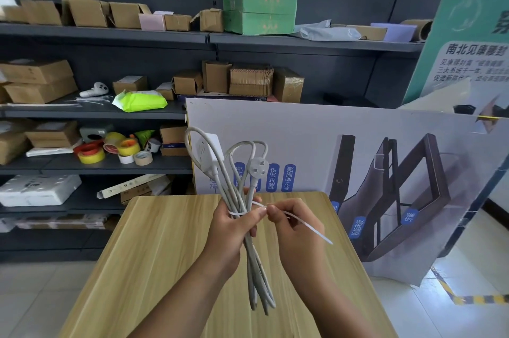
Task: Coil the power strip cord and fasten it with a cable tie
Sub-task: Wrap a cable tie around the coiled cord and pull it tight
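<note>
Our left hand [231, 224] grips the coiled cord [249, 241]; our right hand [296, 230] pinches the cable tie [308, 226] tail. We should pull rightward steadily until snug.

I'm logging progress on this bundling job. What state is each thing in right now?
Cord: coiled into a long bundle, held above the table.
Cable tie: looped around the bundle, tail sticking out to the right, not trimmed.
Power strip: at the bundle's upper end, off the table.
Plug: unplugged, prongs visible.
Left hand: gripping the bundle at the tie.
Right hand: fingers pinching the tie's tail.
</note>
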`<state>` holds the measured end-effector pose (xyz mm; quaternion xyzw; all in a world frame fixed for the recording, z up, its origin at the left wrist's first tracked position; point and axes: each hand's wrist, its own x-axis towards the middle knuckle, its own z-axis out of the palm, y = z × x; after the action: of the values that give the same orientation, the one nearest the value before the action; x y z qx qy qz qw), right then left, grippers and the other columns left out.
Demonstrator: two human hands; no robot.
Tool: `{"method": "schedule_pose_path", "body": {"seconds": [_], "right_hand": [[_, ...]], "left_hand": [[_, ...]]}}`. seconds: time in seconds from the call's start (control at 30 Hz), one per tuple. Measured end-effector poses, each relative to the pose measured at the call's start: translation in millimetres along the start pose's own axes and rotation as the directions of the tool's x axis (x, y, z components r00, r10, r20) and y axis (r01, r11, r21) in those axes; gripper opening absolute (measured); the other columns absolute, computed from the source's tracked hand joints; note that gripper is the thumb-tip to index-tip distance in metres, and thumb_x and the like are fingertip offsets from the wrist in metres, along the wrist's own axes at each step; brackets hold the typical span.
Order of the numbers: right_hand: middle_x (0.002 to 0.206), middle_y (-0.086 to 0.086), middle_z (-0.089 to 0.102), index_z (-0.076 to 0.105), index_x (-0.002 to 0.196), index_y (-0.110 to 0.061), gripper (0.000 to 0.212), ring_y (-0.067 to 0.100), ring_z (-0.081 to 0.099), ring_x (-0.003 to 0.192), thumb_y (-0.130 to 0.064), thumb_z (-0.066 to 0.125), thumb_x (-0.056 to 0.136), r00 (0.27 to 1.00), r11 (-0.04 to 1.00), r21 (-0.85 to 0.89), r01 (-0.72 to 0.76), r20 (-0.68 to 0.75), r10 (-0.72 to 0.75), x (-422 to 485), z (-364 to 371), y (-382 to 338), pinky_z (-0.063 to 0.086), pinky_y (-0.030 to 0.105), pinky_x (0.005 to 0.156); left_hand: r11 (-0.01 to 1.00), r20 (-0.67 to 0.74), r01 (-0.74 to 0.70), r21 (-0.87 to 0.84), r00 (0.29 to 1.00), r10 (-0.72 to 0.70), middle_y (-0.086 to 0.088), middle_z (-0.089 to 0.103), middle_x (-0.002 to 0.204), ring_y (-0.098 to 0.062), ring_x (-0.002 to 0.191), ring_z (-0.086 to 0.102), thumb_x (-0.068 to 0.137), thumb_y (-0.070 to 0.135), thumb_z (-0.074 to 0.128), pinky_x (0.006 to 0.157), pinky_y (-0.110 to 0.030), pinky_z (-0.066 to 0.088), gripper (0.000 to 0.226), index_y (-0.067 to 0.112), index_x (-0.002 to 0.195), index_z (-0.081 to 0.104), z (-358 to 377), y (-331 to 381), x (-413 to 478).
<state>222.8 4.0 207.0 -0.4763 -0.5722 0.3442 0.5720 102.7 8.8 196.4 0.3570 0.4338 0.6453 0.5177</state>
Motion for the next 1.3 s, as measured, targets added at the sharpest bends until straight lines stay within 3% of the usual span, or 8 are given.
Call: {"method": "schedule_pose_path", "body": {"seconds": [0.1, 0.3, 0.43, 0.63, 0.87, 1.0, 1.1, 1.3], "right_hand": [[0.070, -0.008, 0.069, 0.068, 0.073, -0.017, 0.015, 0.005, 0.059, 0.060, -0.009, 0.071, 0.085, 0.998, 0.999, -0.044, -0.014, 0.053, 0.016, 2, -3, -2, 0.044, 0.015, 0.055], [0.063, -0.015, 0.064, 0.067, 0.071, -0.023, 0.015, 0.002, 0.054, 0.056, -0.022, 0.073, 0.085, 0.991, 0.994, -0.104, -0.031, 0.127, 0.044, 2, -7, -3, 0.040, 0.015, 0.053], [0.063, -0.015, 0.064, 0.066, 0.068, -0.024, 0.017, 0.004, 0.054, 0.057, -0.024, 0.074, 0.083, 0.993, 0.990, -0.136, 0.020, 0.114, -0.004, -2, -7, -2, 0.040, 0.016, 0.052], [0.068, -0.011, 0.064, 0.065, 0.067, -0.017, 0.017, 0.006, 0.054, 0.059, -0.014, 0.075, 0.082, 0.993, 0.977, -0.180, 0.115, 0.041, -0.109, 1, -14, -2, 0.038, 0.011, 0.053], [0.062, 0.010, 0.067, 0.066, 0.070, -0.010, 0.017, 0.020, 0.057, 0.056, -0.014, 0.071, 0.085, 0.999, 0.996, -0.086, 0.033, -0.024, -0.035, 22, -36, -4, 0.044, 0.023, 0.052], [0.064, 0.005, 0.072, 0.068, 0.072, -0.008, 0.017, 0.010, 0.066, 0.061, -0.014, 0.068, 0.088, 0.997, 0.998, -0.015, -0.054, -0.062, 0.053, 35, -46, 5, 0.051, 0.021, 0.062], [0.065, 0.008, 0.072, 0.069, 0.073, -0.007, 0.016, 0.017, 0.068, 0.065, -0.012, 0.068, 0.088, 0.993, 0.994, 0.061, -0.090, -0.076, 0.094, 39, -47, 13, 0.056, 0.028, 0.067], [0.070, 0.015, 0.070, 0.065, 0.079, 0.002, 0.015, 0.024, 0.069, 0.071, -0.008, 0.063, 0.090, 0.985, 0.965, 0.201, -0.169, -0.010, 0.174, 42, -57, 28, 0.059, 0.033, 0.071]], "left_hand": [[0.999, 0.021, 0.040, -0.010, 0.999, -0.040, -0.012, 0.074, 0.097, -0.009, 0.053, 0.052, 0.066, 0.011, 0.077, 0.057, -0.027, 0.042, 0.047, 0.015, 0.110, 0.061, -3, 0, 1], [0.998, -0.037, 0.048, 0.046, 0.998, -0.047, -0.010, 0.067, 0.077, -0.013, 0.051, 0.044, 0.073, 0.006, 0.077, 0.054, -0.027, 0.041, 0.044, 0.013, 0.113, 0.060, -10, -9, 4], [0.998, -0.030, 0.067, -0.009, 0.997, -0.067, -0.008, 0.067, 0.073, -0.017, 0.053, 0.044, 0.064, 0.011, 0.077, 0.055, -0.030, 0.042, 0.053, 0.010, 0.114, 0.057, -14, -10, 3], [0.988, -0.123, 0.055, -0.145, 0.990, -0.074, -0.012, 0.064, 0.075, -0.014, 0.041, 0.042, 0.083, -0.009, 0.059, 0.046, -0.024, 0.040, 0.022, 0.009, 0.095, 0.055, -20, -12, 11], [1.000, 0.038, 0.009, -0.029, 0.999, -0.008, -0.007, 0.068, 0.076, -0.016, 0.045, 0.046, 0.073, 0.005, 0.059, 0.048, -0.024, 0.040, 0.029, 0.011, 0.101, 0.061, -23, -2, 9], [0.998, 0.082, -0.006, -0.059, 0.997, 0.010, -0.011, 0.062, 0.079, -0.018, 0.050, 0.047, 0.072, 0.004, 0.063, 0.052, -0.026, 0.043, 0.031, 0.010, 0.102, 0.064, -17, 5, 9], [0.998, 0.065, -0.012, -0.055, 0.998, 0.015, -0.015, 0.061, 0.080, -0.019, 0.054, 0.051, 0.073, 0.005, 0.066, 0.057, -0.026, 0.047, 0.031, 0.008, 0.103, 0.066, -14, 6, 9], [0.989, 0.099, 0.148, 0.021, 0.984, -0.150, -0.013, 0.072, 0.080, -0.022, 0.073, 0.065, 0.085, -0.002, 0.065, 0.073, -0.034, 0.051, 0.020, 0.004, 0.105, 0.067, -13, 0, 12]]}}
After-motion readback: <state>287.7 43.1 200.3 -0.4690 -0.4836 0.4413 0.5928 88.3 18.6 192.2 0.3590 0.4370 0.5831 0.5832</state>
